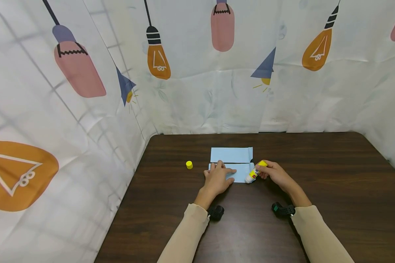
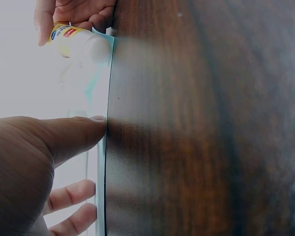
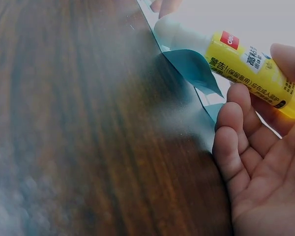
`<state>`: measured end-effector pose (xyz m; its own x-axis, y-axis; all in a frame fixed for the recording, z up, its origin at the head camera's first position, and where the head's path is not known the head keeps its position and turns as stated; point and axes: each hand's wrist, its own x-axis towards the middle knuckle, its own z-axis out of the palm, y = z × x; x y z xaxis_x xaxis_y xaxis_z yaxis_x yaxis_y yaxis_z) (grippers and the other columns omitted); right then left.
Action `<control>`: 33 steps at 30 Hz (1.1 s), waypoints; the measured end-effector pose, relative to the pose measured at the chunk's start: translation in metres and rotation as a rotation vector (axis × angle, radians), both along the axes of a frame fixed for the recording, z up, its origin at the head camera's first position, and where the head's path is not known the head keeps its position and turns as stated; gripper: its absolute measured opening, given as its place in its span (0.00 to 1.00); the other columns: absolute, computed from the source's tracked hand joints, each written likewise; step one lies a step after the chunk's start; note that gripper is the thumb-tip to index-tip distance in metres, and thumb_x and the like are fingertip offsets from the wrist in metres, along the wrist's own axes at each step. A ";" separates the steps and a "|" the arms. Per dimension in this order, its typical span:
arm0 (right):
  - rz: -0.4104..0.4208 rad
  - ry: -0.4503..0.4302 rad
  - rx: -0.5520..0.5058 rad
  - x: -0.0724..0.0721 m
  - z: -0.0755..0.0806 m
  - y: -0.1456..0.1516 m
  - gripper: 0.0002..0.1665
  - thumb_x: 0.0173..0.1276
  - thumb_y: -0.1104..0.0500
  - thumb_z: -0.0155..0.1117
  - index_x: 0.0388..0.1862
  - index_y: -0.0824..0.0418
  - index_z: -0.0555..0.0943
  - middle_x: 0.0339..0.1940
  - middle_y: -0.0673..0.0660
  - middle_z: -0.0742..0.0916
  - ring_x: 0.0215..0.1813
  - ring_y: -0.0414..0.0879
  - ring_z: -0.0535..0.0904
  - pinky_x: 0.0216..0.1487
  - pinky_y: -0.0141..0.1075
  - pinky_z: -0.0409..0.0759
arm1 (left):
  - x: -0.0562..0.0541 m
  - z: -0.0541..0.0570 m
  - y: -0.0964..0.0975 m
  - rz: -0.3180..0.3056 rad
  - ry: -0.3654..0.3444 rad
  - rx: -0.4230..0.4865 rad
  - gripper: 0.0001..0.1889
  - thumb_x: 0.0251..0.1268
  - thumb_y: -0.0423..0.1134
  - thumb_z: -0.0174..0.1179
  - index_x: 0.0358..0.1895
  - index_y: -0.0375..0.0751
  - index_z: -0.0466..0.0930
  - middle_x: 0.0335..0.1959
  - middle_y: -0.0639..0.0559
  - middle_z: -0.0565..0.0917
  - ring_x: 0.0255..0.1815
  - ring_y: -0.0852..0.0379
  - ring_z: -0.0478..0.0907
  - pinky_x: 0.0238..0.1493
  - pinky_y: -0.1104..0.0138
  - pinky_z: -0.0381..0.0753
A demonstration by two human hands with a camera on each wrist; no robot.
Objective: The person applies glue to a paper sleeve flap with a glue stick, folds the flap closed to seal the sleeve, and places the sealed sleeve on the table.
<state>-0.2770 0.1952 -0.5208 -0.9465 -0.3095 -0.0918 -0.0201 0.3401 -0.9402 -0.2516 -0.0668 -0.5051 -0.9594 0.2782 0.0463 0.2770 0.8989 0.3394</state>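
A light blue paper [image 1: 241,174] lies on the table, its right edge flap lifted and curled in the right wrist view. My left hand [image 1: 216,179] rests on this paper with fingers spread, pressing it down. My right hand [image 1: 278,176] grips a yellow glue stick [image 1: 257,171] between thumb and fingers. The uncapped white end of the glue stick tilts down and touches the paper near its right front corner. In the right wrist view, the yellow label of the glue stick [image 3: 250,69] faces the camera. Directly behind lies a second strip of blue paper [image 1: 231,155].
The yellow cap [image 1: 189,165] of the glue stick stands on the dark wooden table [image 1: 316,164], left of the papers. A patterned curtain [image 1: 197,102] hangs behind the table and along its left side. Each wrist wears a black strapped device [image 1: 216,212].
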 end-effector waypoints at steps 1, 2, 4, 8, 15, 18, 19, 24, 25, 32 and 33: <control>0.003 0.001 0.001 0.000 0.000 0.000 0.22 0.80 0.48 0.57 0.50 0.69 0.78 0.36 0.55 0.82 0.37 0.47 0.76 0.42 0.34 0.78 | 0.000 0.000 0.000 0.000 0.001 0.000 0.18 0.70 0.52 0.65 0.62 0.69 0.83 0.51 0.53 0.73 0.51 0.50 0.63 0.48 0.49 0.63; 0.005 0.003 0.001 0.000 0.000 0.000 0.22 0.80 0.48 0.56 0.50 0.69 0.78 0.36 0.55 0.82 0.37 0.47 0.76 0.42 0.34 0.78 | 0.000 0.000 0.000 0.000 0.001 -0.001 0.18 0.70 0.52 0.65 0.62 0.69 0.83 0.51 0.53 0.73 0.52 0.50 0.64 0.48 0.49 0.63; 0.006 0.005 0.001 0.000 0.000 0.000 0.23 0.80 0.48 0.56 0.49 0.69 0.78 0.35 0.55 0.82 0.37 0.47 0.76 0.41 0.34 0.78 | 0.000 -0.001 0.000 0.000 0.002 -0.001 0.18 0.70 0.52 0.65 0.62 0.69 0.83 0.51 0.53 0.73 0.52 0.50 0.64 0.48 0.50 0.63; 0.006 0.002 -0.001 0.000 0.001 0.000 0.23 0.80 0.48 0.57 0.49 0.69 0.78 0.35 0.54 0.82 0.37 0.47 0.76 0.41 0.34 0.78 | 0.000 -0.001 0.000 0.001 0.002 -0.002 0.18 0.71 0.52 0.65 0.62 0.69 0.83 0.51 0.53 0.73 0.52 0.50 0.64 0.47 0.50 0.62; -0.005 -0.006 0.005 0.001 0.002 -0.001 0.23 0.79 0.47 0.57 0.49 0.68 0.79 0.34 0.53 0.82 0.37 0.47 0.76 0.40 0.35 0.76 | 0.000 0.000 0.000 -0.001 0.006 0.000 0.18 0.70 0.52 0.65 0.62 0.69 0.83 0.51 0.53 0.73 0.51 0.51 0.64 0.46 0.50 0.62; -0.008 -0.007 0.010 0.001 0.002 -0.001 0.23 0.79 0.47 0.57 0.49 0.68 0.79 0.34 0.53 0.82 0.37 0.47 0.76 0.40 0.35 0.77 | 0.000 0.000 0.000 -0.002 0.008 0.001 0.18 0.70 0.52 0.65 0.62 0.69 0.83 0.52 0.53 0.73 0.51 0.50 0.64 0.46 0.50 0.62; -0.006 -0.006 0.010 0.001 0.002 -0.001 0.23 0.79 0.47 0.57 0.49 0.68 0.79 0.34 0.53 0.82 0.37 0.47 0.76 0.40 0.34 0.77 | 0.000 0.000 0.000 -0.002 0.008 0.000 0.18 0.71 0.52 0.65 0.62 0.69 0.83 0.52 0.53 0.73 0.51 0.50 0.63 0.46 0.50 0.62; -0.004 -0.001 0.007 0.000 0.002 -0.001 0.23 0.79 0.47 0.57 0.48 0.69 0.79 0.34 0.53 0.82 0.37 0.47 0.76 0.40 0.34 0.77 | 0.001 0.000 0.000 -0.001 0.008 0.000 0.18 0.71 0.52 0.65 0.62 0.69 0.83 0.52 0.53 0.73 0.50 0.51 0.63 0.46 0.50 0.62; -0.005 -0.001 0.007 0.000 0.002 -0.001 0.23 0.79 0.47 0.57 0.48 0.69 0.79 0.34 0.52 0.82 0.37 0.47 0.76 0.40 0.34 0.77 | 0.001 0.000 0.000 -0.001 0.007 0.000 0.18 0.71 0.52 0.65 0.62 0.69 0.83 0.52 0.53 0.73 0.50 0.51 0.63 0.46 0.50 0.62; -0.024 -0.012 0.008 0.001 0.002 -0.001 0.24 0.79 0.46 0.57 0.48 0.69 0.79 0.32 0.51 0.81 0.36 0.46 0.76 0.40 0.34 0.76 | 0.000 0.000 0.000 -0.001 0.005 -0.001 0.18 0.71 0.52 0.65 0.62 0.69 0.83 0.53 0.52 0.73 0.51 0.50 0.63 0.47 0.50 0.62; -0.027 -0.015 0.002 0.001 0.003 -0.001 0.24 0.79 0.46 0.57 0.48 0.69 0.79 0.32 0.51 0.81 0.36 0.46 0.76 0.40 0.34 0.76 | 0.000 0.000 0.000 -0.001 0.005 -0.001 0.18 0.71 0.52 0.65 0.62 0.69 0.83 0.53 0.52 0.73 0.51 0.50 0.63 0.47 0.50 0.62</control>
<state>-0.2759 0.1942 -0.5183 -0.9531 -0.2833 -0.1063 0.0031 0.3423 -0.9396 -0.2519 -0.0669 -0.5056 -0.9588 0.2793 0.0511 0.2799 0.8989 0.3371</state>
